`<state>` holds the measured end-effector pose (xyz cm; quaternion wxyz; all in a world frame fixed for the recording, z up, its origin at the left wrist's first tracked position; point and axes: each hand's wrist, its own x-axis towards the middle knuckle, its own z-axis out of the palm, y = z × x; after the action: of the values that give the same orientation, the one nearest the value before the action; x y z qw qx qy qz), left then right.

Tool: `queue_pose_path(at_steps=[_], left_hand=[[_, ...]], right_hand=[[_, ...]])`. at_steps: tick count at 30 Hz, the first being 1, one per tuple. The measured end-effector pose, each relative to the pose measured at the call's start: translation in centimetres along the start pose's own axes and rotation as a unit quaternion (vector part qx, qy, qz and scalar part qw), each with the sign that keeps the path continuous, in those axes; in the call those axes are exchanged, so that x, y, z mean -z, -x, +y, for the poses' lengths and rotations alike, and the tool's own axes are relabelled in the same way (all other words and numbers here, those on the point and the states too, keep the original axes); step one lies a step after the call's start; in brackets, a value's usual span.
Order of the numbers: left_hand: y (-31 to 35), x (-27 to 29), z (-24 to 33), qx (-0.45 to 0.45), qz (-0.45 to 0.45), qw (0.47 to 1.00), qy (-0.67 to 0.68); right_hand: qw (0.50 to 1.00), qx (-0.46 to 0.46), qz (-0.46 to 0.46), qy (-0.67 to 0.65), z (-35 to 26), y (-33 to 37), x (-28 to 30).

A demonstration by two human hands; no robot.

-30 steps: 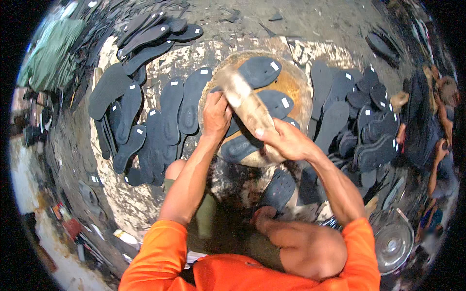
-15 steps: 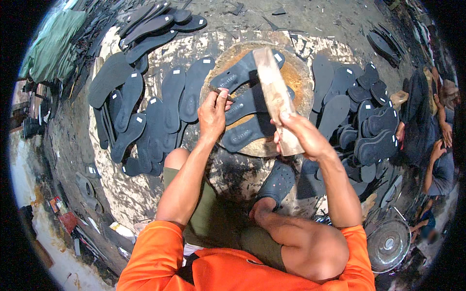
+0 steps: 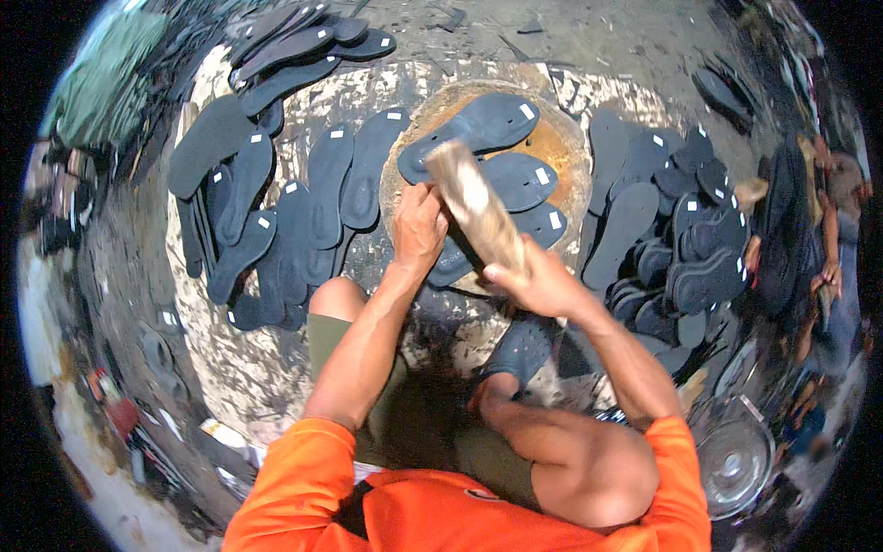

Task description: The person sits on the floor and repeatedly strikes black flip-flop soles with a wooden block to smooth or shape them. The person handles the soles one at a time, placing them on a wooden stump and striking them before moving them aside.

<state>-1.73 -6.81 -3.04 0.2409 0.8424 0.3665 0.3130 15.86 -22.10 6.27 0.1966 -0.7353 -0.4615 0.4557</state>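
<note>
Three dark grey shoe soles, a far one (image 3: 487, 124), a middle one (image 3: 522, 179) and a near one (image 3: 544, 224), lie on a round wooden block (image 3: 578, 138). White labels mark their right ends. My right hand (image 3: 543, 276) grips a wooden club (image 3: 478, 210), held slanting over the middle and near soles. My left hand (image 3: 420, 230) is closed at the block's left side, its fingers pinched round a thin dark tool mostly hidden now. The club's head is just right of those fingers; whether it touches anything there I cannot tell.
More soles (image 3: 331, 184) lie left of the block, with a pile (image 3: 308, 55) at the far left. Several stacks of soles (image 3: 708, 248) stand to the right. A clog (image 3: 520, 350) on my foot is near the block. Another person's arm (image 3: 828, 230) shows at the right edge.
The club has swung left and down towards my left hand, its head now beside the fingers. My left hand has shifted slightly right and nearer, and turned.
</note>
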Motion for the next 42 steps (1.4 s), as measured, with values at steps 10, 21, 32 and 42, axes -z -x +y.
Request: queue_pose_path(at_steps=[10,21,32,42], left_hand=[[1.1,2.5,2.9,0.248,-0.028,0.950,0.189],[2.4,1.6,2.1,0.110,0.016,0.988,0.103],[0.6,0.8,1.3,0.053,0.012,0.997,0.060],[4.6,1.3,4.3,0.303,-0.007,0.924,0.233]], right_hand=[[0.909,-0.109,-0.079,-0.394,4.3,1.0,-1.7],[0.899,0.058,0.070,-0.428,-11.7,8.8,9.5],[0.907,-0.103,-0.171,-0.370,2.5,2.2,1.0],[0.890,-0.115,-0.098,-0.429,1.4,6.0,0.8]])
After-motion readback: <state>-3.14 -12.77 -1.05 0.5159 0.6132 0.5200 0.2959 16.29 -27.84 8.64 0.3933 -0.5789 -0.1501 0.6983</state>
